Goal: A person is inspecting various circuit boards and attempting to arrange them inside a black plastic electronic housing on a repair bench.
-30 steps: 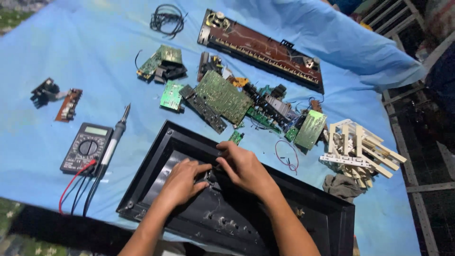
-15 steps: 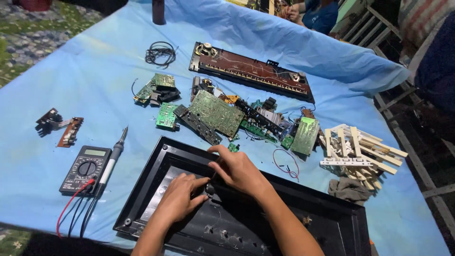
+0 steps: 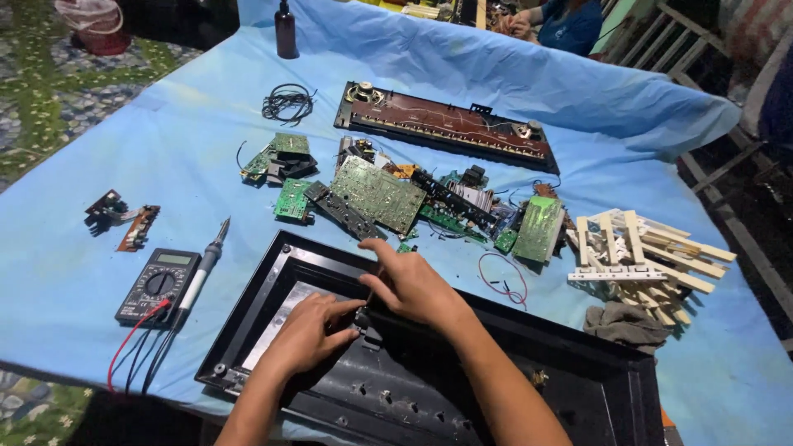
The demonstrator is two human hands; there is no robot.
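Hardly moved, both curled hands, left [image 3: 310, 330] and right [image 3: 409, 285], pinch a small part [image 3: 363, 318] inside the black casing [image 3: 273, 281].

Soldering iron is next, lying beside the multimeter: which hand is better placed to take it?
Probably left. The left hand rests on the black casing on the side towards the soldering iron and multimeter. The right hand sits farther off and would have to cross over the left.

A blue-covered tabletop [image 3: 165, 149] fills the frame. A black open casing [image 3: 512, 388] lies at the bottom, a multimeter [image 3: 157, 285] and soldering iron [image 3: 206, 264] lower left, green circuit boards [image 3: 380, 194] at centre, a long brown board [image 3: 450, 125] above, white keys [image 3: 636, 256] right, a dark bottle [image 3: 287, 31] at top.
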